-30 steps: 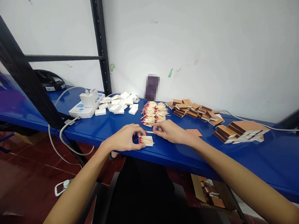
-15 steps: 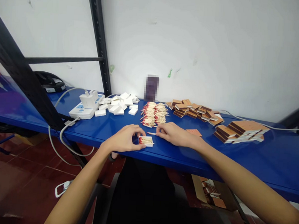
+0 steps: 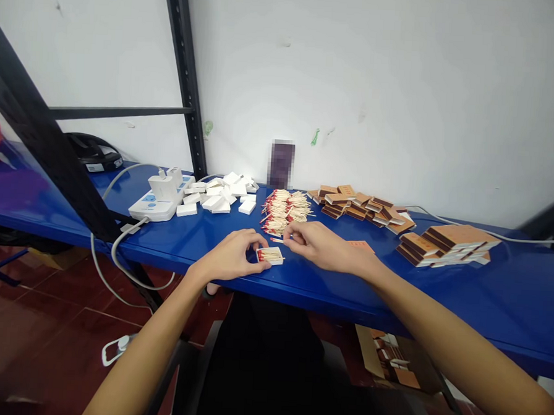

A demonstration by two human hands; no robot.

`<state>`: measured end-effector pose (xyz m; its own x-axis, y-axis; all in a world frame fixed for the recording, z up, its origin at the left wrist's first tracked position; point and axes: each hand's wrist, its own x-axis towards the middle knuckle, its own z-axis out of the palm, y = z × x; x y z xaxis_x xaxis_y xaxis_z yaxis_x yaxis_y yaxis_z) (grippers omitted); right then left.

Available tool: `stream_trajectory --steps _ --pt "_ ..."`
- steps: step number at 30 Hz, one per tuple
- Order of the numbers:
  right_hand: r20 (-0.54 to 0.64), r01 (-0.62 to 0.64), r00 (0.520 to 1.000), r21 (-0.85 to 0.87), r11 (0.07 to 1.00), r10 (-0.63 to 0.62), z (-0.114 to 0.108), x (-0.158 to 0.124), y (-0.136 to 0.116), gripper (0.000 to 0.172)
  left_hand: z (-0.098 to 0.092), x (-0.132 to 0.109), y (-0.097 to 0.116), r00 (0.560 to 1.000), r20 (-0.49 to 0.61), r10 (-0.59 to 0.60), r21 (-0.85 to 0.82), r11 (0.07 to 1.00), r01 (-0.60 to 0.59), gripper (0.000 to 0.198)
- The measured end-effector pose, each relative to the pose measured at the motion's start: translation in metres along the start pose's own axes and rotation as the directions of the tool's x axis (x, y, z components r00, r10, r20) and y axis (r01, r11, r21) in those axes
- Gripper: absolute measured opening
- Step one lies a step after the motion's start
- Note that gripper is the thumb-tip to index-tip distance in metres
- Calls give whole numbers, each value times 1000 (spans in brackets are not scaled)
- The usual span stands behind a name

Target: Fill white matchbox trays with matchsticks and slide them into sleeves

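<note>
A small white matchbox tray (image 3: 270, 255) filled with red-tipped matches lies on the blue table (image 3: 509, 294) near its front edge. My left hand (image 3: 232, 254) grips the tray's left side with curled fingers. My right hand (image 3: 316, 243) pinches a single match (image 3: 278, 240) just above and behind the tray. A loose pile of matches (image 3: 285, 210) lies right behind both hands.
Several empty white trays (image 3: 222, 195) are heaped left of the pile, beside a white power strip (image 3: 159, 200) with cables. Brown matchbox sleeves (image 3: 361, 204) and stacked boxes (image 3: 451, 242) lie to the right. A black rack post (image 3: 184, 72) rises at the left. One flat sleeve (image 3: 359, 244) rests by my right wrist.
The tray has shifted slightly farther onto the table under my left hand. My right hand has lifted a match off the table and brought it over the tray.
</note>
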<state>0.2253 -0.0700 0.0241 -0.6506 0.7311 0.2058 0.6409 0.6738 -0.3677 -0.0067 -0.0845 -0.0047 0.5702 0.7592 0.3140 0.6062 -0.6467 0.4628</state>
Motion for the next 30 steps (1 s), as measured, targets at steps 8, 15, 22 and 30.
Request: stream_trajectory --steps 8,15,22,30 --pt "-8 42 999 -46 998 -42 0 16 -1 14 -1 0 1 1000 11 -4 22 1000 4 28" --pt "-57 2 998 -331 944 -22 6 44 32 15 -2 0 3 1000 19 -13 12 1000 13 30" --pt "-80 -11 997 -383 924 -21 8 45 28 16 -3 0 3 1000 17 -15 9 1000 14 30" --pt "-144 -27 990 -281 959 -14 0 43 30 10 -3 -1 4 999 22 -23 12 1000 23 30"
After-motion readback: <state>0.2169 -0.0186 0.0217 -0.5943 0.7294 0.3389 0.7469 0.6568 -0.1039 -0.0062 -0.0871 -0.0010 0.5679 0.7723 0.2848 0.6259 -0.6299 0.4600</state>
